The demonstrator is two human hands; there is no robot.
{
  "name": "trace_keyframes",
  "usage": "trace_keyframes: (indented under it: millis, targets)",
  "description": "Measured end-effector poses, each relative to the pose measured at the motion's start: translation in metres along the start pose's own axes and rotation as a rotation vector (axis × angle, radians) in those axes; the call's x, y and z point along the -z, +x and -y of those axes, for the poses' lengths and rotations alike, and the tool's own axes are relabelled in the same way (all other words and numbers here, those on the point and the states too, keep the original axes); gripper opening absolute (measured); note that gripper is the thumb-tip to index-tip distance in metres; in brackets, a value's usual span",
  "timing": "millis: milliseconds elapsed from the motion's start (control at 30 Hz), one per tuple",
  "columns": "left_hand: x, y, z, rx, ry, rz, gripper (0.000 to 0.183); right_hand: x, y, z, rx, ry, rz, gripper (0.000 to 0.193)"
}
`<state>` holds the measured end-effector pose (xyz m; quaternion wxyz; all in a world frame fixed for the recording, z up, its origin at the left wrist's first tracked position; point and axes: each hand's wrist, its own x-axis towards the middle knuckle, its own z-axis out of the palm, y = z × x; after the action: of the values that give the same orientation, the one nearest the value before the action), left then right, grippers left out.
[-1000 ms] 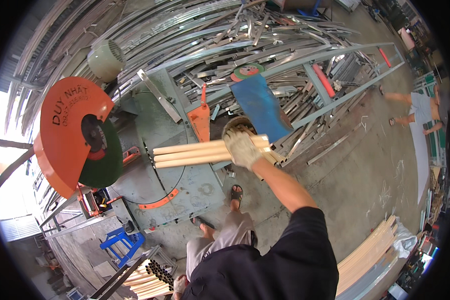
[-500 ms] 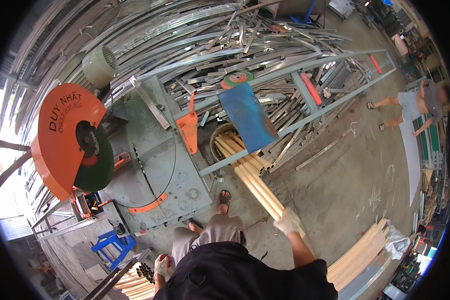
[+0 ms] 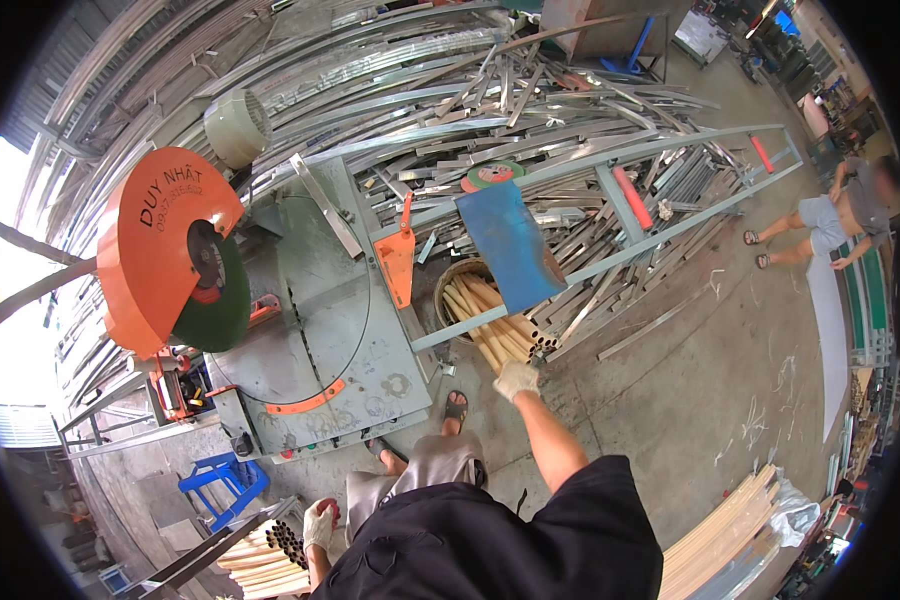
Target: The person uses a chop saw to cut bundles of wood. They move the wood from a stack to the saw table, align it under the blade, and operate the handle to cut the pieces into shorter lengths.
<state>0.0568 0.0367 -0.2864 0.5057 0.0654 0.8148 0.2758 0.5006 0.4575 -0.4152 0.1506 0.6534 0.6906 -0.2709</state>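
Observation:
My right hand (image 3: 517,381), in a pale work glove, is closed on the near ends of long cream-yellow tubes (image 3: 487,342). These tubes slant into a round bucket (image 3: 443,303) standing beside the saw table, among other tubes of the same kind whose hollow ends face right. At my left side hangs my left hand (image 3: 319,524), also gloved, with its fingers curled. A red patch shows at its palm; whether that is a held thing or part of the glove I cannot make out. Just below that hand lies a bundle of cream tubes (image 3: 260,568) with dark open ends.
A cut-off saw with an orange guard (image 3: 155,260) stands on a grey table (image 3: 390,375) at left. A grey roller frame (image 3: 660,238) carrying a blue sheet (image 3: 510,245) reaches right over heaped metal offcuts (image 3: 560,130). Another person (image 3: 830,220) stands far right; long strips (image 3: 720,525) lie lower right.
My right hand has moved left and away from me toward the bucket. The tubes in it have slid deeper among the others. My left hand stays low at my side.

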Motion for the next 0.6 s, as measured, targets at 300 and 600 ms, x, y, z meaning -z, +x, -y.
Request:
trace_keyframes:
  millis: [300,600]
  targets:
    - [-0.089,-0.045,-0.281,-0.736,-0.071,-0.077,0.040,0.062,-0.211,0.281,0.665,1.638,0.537,0.036]
    - [0.082,0.041,-0.251,-0.964,0.013,-0.866,0.056,0.037,-0.295,0.442,0.706,1.865,0.942,0.070]
